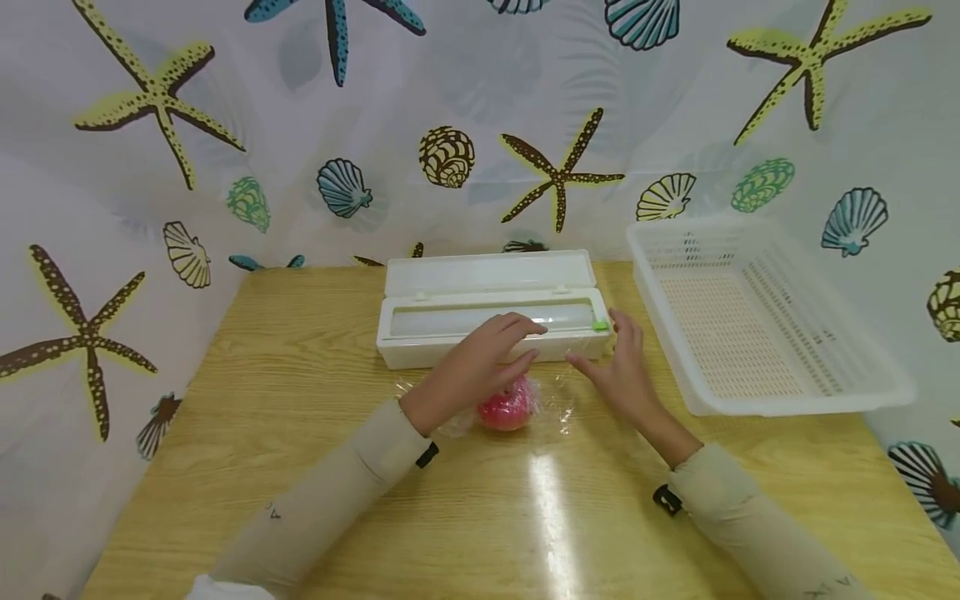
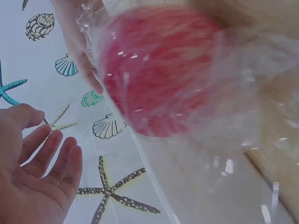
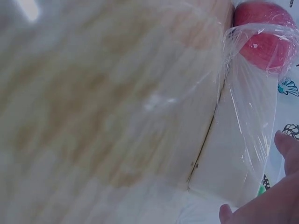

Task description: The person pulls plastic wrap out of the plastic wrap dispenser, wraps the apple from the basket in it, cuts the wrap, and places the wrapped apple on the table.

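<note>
A red apple (image 1: 506, 406) sits on the table in front of a white cling film box, with clear cling film (image 2: 233, 93) loosely around it and spreading to both sides. My left hand (image 1: 480, 364) is just above and left of the apple, its fingers bent loosely with nothing between them. In the left wrist view that same left hand (image 2: 39, 168) stands apart from the apple. By the right end of the cling film box (image 1: 423, 354), my right hand (image 1: 624, 372) has thumb and fingers spread apart. Whether it touches the thin film is unclear.
The box's lid (image 1: 487, 273) is raised at the back, showing the film roll (image 1: 450, 320) and a green slider (image 1: 601, 326) at the right end. A white plastic basket (image 1: 678, 367) stands at the right. A shell-patterned cloth (image 1: 285, 108) hangs behind the wooden table (image 1: 300, 358).
</note>
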Demonstrator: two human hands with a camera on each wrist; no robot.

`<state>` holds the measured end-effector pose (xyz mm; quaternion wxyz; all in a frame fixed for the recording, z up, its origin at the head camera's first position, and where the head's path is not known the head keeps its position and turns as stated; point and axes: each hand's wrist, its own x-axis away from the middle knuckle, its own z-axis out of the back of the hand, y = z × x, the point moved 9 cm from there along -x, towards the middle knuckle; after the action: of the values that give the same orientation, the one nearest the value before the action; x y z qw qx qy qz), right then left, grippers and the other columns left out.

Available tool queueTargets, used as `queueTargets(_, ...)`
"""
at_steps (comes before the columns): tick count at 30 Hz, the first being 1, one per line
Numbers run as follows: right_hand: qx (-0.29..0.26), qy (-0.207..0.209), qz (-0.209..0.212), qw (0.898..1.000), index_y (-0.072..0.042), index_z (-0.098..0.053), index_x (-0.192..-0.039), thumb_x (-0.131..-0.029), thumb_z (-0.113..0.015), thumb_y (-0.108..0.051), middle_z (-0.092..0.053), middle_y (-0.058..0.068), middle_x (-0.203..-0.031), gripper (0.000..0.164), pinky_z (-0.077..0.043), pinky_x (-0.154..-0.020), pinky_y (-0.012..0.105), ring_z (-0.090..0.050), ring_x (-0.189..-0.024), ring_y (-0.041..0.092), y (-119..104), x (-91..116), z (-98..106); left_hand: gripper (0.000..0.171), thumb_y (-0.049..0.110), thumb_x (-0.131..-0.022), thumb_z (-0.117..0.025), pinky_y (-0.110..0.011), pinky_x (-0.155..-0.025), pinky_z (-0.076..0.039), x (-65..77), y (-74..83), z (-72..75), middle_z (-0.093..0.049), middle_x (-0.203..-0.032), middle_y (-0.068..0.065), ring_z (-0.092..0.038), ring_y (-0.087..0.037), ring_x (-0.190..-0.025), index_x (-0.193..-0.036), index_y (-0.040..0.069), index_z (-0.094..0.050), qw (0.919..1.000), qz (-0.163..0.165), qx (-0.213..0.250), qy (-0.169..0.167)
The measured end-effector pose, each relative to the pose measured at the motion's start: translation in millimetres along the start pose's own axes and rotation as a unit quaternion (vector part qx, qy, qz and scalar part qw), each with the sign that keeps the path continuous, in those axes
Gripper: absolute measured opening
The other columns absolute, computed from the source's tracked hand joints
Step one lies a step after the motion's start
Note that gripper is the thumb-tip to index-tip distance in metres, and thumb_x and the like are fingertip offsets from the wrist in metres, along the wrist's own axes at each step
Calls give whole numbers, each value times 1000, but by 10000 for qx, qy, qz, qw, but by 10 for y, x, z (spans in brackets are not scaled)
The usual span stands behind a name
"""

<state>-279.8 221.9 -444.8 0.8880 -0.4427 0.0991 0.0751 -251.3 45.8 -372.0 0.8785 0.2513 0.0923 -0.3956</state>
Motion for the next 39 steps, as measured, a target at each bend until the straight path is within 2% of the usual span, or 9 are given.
queueTargets(4,46,9,130,9999,0,-19,-143,-77,-77,-32,-20,23,-142,93,-33,-98,54,-29,-125,37,8,-40,9,34,27,-95,-53,-21,-97,-38,-220,99,-30,-54,-123,1,-49,-10,-113,-126,12,-54,9996,-52,-32,-286)
queueTargets(9,265,-104,171,9994,-2,-22,-144,-78,-75,-39,-19,24,-144,92,-28,-101,56,-24,-131,39,7,-103,11,31,24,-95,-55,-18,-93,-40,-443,192,-88,-56,-122,2,-53,-10,-107,-123,12,-56,9990,-108,116,-412)
queueTargets(16,259,-151,223,9993,3,-24,-142,-79,-74,-35,-18,26,-144,88,-28,-101,57,-23,-131,41,-16,-144,18,29,19,-93,-57,-17,-90,-41,-707,170,-295,-57,-118,2,-54,-10,-104,-122,11,-57,9961,179,284,-813)
queueTargets(20,170,-202,139,9996,1,-29,-139,-80,-73,-34,-21,23,-142,81,-27,-101,57,-22,-131,38,27,-158,16,30,18,-93,-57,-16,-90,-40,-835,162,-413,-57,-118,1,-53,-10,-106,-122,11,-57,9950,166,214,-966)
queueTargets(25,-30,-204,263,9994,-5,-38,-133,-84,-70,-30,-31,16,-136,64,-34,-95,55,-27,-128,32,49,-191,13,33,17,-93,-58,-17,-90,-40,-947,143,-531,-58,-117,1,-53,-9,-106,-125,12,-57,9937,202,80,-1102)
queueTargets(30,-104,-56,338,9994,-3,-42,-129,-82,-72,-17,-39,16,-129,58,-41,-90,51,-38,-118,31,83,-230,10,32,18,-93,-58,-19,-89,-41,-1019,72,-658,-59,-113,0,-53,-10,-104,-125,13,-58,9901,529,169,-1287)
queueTargets(34,-143,-33,255,9996,-1,-43,-129,-81,-72,-10,-40,18,-129,57,-43,-92,47,-39,-119,31,114,-241,1,29,20,-93,-58,-21,-85,-43,-1047,59,-704,-59,-109,0,-54,-10,-98,-119,9,-60,9856,798,201,-1480)
queueTargets(39,-270,-201,246,9991,1,-40,-131,-82,-70,-4,-35,19,-133,57,-41,-95,47,-36,-121,33,106,-227,-7,25,20,-93,-57,-22,-77,-43,-1071,86,-745,-60,-102,-2,-52,-10,-87,-114,6,-62,9811,878,193,-1712)
